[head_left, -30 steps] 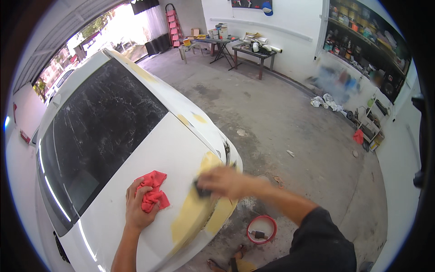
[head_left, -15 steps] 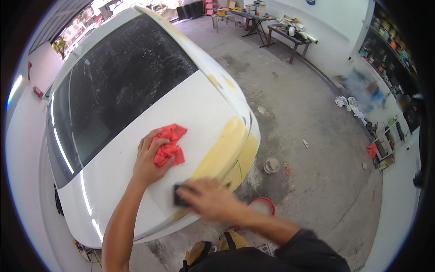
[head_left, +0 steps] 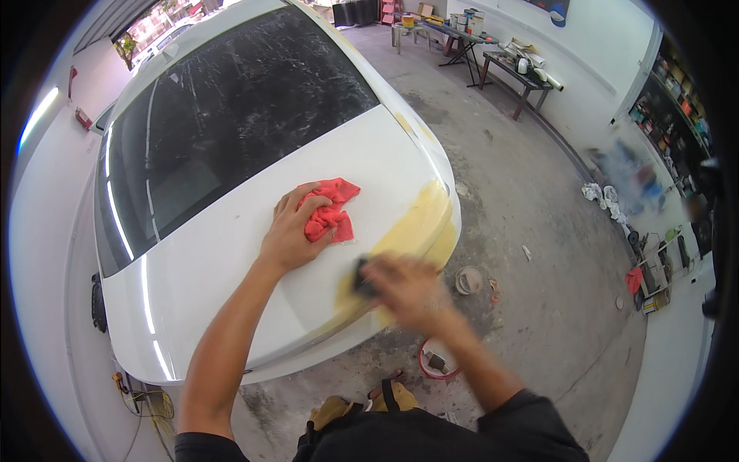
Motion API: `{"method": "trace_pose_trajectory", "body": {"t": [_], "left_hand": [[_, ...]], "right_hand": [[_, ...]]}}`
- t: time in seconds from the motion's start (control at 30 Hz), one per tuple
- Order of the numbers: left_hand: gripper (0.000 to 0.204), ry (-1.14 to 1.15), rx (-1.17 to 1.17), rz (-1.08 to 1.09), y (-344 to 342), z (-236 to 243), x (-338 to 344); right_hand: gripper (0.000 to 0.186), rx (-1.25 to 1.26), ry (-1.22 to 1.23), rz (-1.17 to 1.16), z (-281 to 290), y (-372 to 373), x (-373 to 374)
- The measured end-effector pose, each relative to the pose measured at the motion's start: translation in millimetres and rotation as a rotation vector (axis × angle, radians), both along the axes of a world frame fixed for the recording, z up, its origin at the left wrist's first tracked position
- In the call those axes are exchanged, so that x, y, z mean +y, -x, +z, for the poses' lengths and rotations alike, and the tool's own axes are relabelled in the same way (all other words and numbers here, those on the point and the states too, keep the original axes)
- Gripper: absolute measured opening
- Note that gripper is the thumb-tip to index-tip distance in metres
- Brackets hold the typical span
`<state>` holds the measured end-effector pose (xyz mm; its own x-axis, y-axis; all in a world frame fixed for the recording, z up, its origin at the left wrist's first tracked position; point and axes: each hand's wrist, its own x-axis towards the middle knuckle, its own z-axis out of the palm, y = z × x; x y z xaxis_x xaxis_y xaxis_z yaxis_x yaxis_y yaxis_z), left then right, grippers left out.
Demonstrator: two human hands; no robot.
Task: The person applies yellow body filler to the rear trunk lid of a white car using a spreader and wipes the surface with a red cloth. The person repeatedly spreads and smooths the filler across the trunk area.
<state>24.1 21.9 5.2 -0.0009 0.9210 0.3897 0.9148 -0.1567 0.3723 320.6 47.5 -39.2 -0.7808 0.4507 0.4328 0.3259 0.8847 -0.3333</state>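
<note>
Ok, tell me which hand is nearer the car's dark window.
Left. The left hand holds the red cloth on the white panel, below the dark window; the right hand is farther off, holding a dark block at the yellow patch.

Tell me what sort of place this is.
Probably a car body workshop: there's a white car with yellowish patches, a table bearing cans, and wall shelves crowded with containers.

Cloth [head_left: 339,194] on trunk lid [head_left: 204,281], beyond and left of block [head_left: 362,279]; bucket [head_left: 439,377] on floor [head_left: 546,316], farther right
</note>
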Motion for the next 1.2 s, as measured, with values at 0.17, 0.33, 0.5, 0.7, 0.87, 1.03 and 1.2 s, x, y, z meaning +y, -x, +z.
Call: {"method": "trace_pose_trajectory", "body": {"t": [0.17, 0.33, 0.5, 0.7, 0.87, 1.03, 1.2], "left_hand": [[0.048, -0.012, 0.021, -0.015, 4, -3, -1], [0.049, -0.021, 0.037, -0.017, 6, -6, -2], [0.05, 0.009, -0.005, -0.014, 6, -4, -3], [0.05, 0.003, -0.008, -0.035, 8, -4, -3], [0.048, 0.001, -0.002, -0.033, 5, -2, -3], [0.047, 0.038, -0.04, -0.01, 1, -1, -5], [0.046, -0.006, 0.0, -0.03, 1, 0, -4]], "right_hand": [[0.051, 0.028, -0.002, -0.262, -9, -28, 53], [0.051, 0.093, 0.063, -0.018, -21, 33, -80], [0.05, 0.183, -0.006, -0.308, -5, -21, 31], [0.052, -0.087, 0.009, 0.004, -4, 47, -98], [0.057, 0.121, 0.056, -0.194, -37, 27, -58], [0.053, 0.088, 0.119, -0.347, -19, -58, 131], [0.051, -0.154, 0.148, 0.078, 18, 11, -25]]}}
